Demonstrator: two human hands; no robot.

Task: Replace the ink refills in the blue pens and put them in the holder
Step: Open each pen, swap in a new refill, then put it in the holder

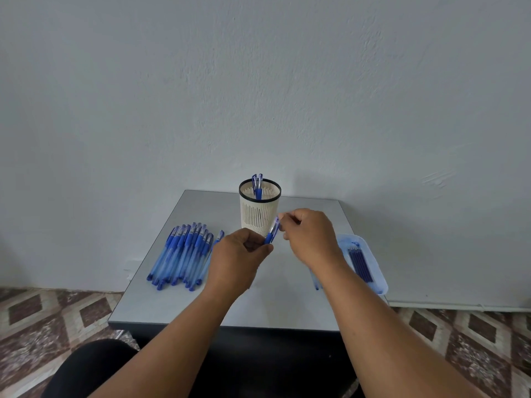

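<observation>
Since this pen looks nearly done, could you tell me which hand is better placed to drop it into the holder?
Probably the right hand: it pinches the blue pen's upper end, nearer the holder; the left hand grips lower.

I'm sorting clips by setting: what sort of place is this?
Probably a plain room at home, set up as a small work spot: a small grey table against a bare wall, over a patterned tile floor.

No legible text — none anywhere.
</observation>
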